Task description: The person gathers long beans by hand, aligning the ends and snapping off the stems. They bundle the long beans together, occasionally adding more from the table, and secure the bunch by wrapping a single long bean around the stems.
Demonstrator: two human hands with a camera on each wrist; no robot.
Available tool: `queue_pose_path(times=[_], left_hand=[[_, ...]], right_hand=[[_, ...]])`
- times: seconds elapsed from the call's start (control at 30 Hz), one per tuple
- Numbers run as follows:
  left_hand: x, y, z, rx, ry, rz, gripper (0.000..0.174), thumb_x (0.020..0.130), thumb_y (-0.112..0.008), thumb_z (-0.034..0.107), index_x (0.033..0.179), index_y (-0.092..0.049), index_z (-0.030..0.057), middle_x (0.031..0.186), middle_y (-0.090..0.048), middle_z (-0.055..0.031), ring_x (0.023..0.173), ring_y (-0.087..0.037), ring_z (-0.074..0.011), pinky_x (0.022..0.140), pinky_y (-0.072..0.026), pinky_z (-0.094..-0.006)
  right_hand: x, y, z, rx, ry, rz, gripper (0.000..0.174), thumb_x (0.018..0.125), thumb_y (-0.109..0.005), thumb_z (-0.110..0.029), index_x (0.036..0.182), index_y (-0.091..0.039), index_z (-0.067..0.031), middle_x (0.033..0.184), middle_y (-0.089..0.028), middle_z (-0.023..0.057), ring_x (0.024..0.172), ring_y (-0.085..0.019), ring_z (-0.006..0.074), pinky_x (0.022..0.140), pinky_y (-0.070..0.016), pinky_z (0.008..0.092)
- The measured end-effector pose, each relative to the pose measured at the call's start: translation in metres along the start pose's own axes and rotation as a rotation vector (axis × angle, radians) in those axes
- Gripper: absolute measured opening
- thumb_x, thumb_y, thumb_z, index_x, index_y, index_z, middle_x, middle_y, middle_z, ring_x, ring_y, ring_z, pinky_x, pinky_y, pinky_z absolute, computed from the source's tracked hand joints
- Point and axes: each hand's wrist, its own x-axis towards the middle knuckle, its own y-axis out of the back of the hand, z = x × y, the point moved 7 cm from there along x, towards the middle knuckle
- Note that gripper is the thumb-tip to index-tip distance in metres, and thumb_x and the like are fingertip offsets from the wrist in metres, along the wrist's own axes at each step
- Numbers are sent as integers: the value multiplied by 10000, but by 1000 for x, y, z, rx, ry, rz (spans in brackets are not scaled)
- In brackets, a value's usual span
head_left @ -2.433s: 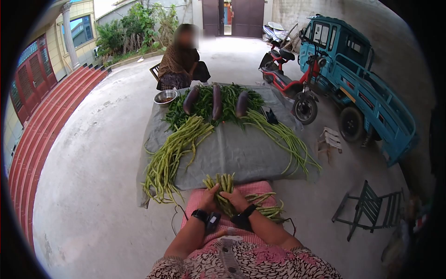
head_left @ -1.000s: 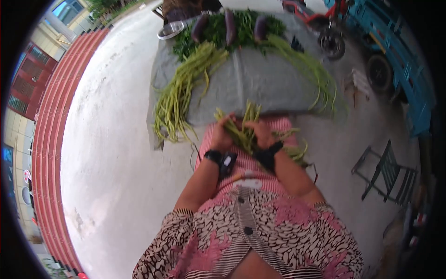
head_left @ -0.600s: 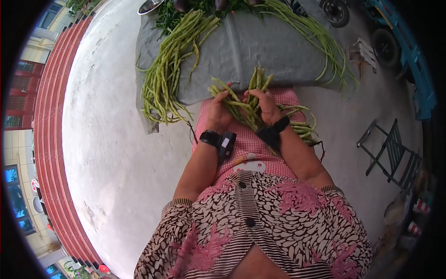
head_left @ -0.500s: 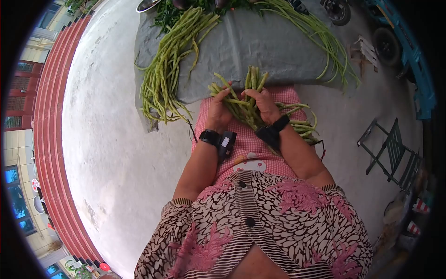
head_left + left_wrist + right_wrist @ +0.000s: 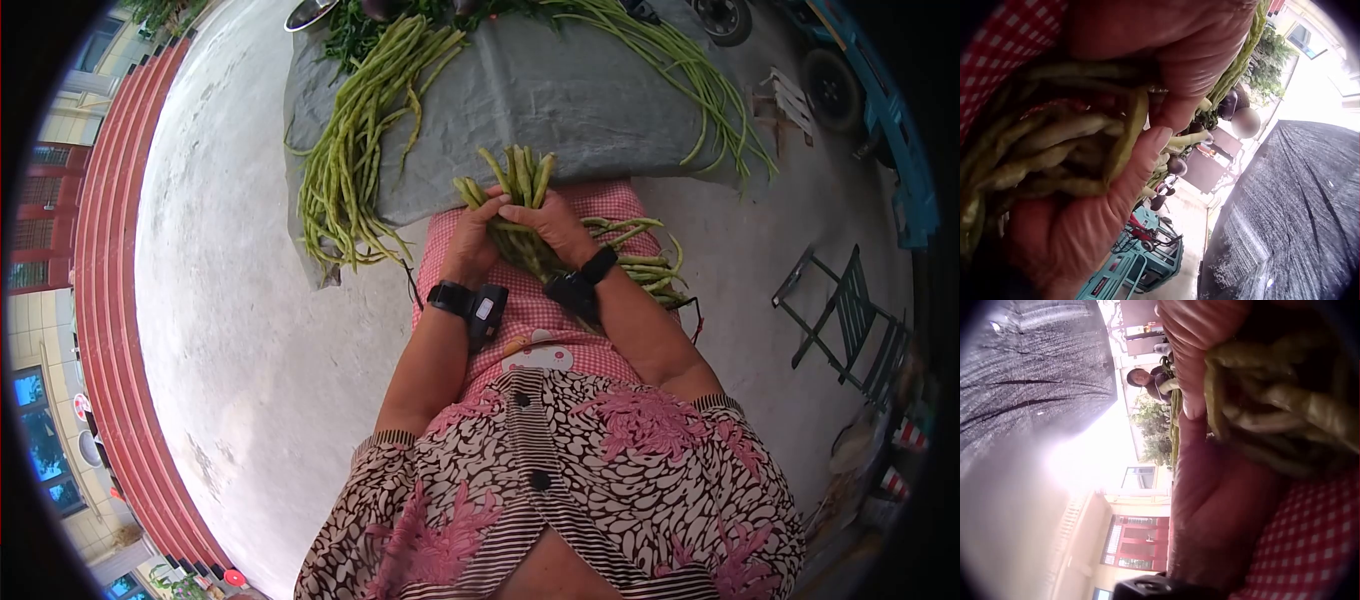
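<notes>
A bunch of green long beans (image 5: 522,178) stands up between both hands, over a pink-checked cloth (image 5: 620,200) on the lap. My left hand (image 5: 474,240) grips the bunch from the left side. From the right, my right hand (image 5: 558,226) holds the same bunch, its thumb meeting the left thumb at the front. In the left wrist view, folded beans (image 5: 1054,140) fill the space between the two hands. The right wrist view shows bent beans (image 5: 1310,403) beneath the fingers. Behind the right wrist, more loose long beans (image 5: 645,270) lie on the cloth.
Ahead is a low table under a grey sheet (image 5: 540,100). Long beans (image 5: 360,140) are heaped along its left side, thinner ones (image 5: 690,80) on its right. A metal bowl (image 5: 308,14) sits at the far left corner. A folding chair (image 5: 850,315) stands at right.
The head view has tilted down from the courtyard to the lap. The hands have drawn together, and the spread bean ends now stand in a tighter bunch.
</notes>
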Motion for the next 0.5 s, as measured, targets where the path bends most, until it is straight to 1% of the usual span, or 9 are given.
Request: queue_pose_path(times=[0.07, 0.13, 0.23, 0.27, 0.33, 0.37, 0.43, 0.5], left_hand=[[-2, -5, 0, -2, 8, -3, 252, 917, -602, 131, 1145, -549, 40, 1052, -614, -95, 985, -614, -226, 883, -517, -367], [-2, -6, 0, -17, 3, 2, 260, 936, -594, 195, 1145, -558, 45, 1025, -617, -83, 967, -614, -222, 871, -518, -365], [7, 13, -4, -118, 29, -8, 316, 996, -478, 350, 1170, -522, 89, 1071, -597, -69, 1017, -592, -260, 911, -494, -427], [9, 20, -6, -135, 15, 8, 326, 998, -463, 376, 1150, -526, 95, 1031, -587, -57, 988, -589, -253, 892, -496, -424], [3, 13, -3, -169, -15, 40, 354, 1003, -432, 428, 1111, -535, 106, 951, -566, -34, 929, -582, -241, 852, -500, -417], [3, 13, -3, -171, -3, 17, 354, 1000, -432, 437, 1082, -535, 109, 917, -549, -24, 899, -572, -229, 832, -500, -411], [4, 14, -4, -175, 18, -31, 359, 996, -432, 456, 1024, -536, 114, 847, -513, -4, 838, -552, -206, 791, -499, -397], [6, 17, -6, -206, 2, 1, 371, 992, -445, 460, 980, -546, 103, 798, -510, -3, 781, -530, -175, 744, -501, -358]], right_hand=[[1, 1, 1, 18, -15, -32, 360, 872, -661, -111, 1210, -586, -14, 1101, -637, 64, 988, -613, 143, 870, -502, 273], [2, 9, 7, 23, -44, 51, 331, 861, -657, -100, 1174, -594, -15, 1046, -642, 57, 931, -620, 137, 819, -511, 266], [1, 22, 14, 21, -118, 130, 277, 848, -643, -92, 1111, -603, -16, 959, -642, 48, 835, -624, 129, 735, -518, 260], [0, 27, 15, 18, -147, 150, 258, 844, -637, -90, 1089, -606, -16, 929, -641, 45, 801, -625, 127, 705, -519, 259], [-2, 31, 11, -20, -182, 123, 235, 838, -626, -90, 1060, -605, -15, 888, -636, 44, 747, -618, 125, 661, -516, 259], [-3, 31, 11, -39, -200, 110, 224, 836, -620, -90, 1045, -605, -14, 868, -633, 43, 720, -615, 124, 639, -514, 260], [-1, 29, 11, 30, -175, 91, 261, 842, -621, -84, 1090, -601, -6, 907, -644, 53, 778, -629, 136, 695, -520, 264], [0, 20, 5, 65, -138, 48, 319, 843, -632, -81, 1148, -587, 1, 960, -652, 61, 848, -635, 147, 759, -518, 267]])
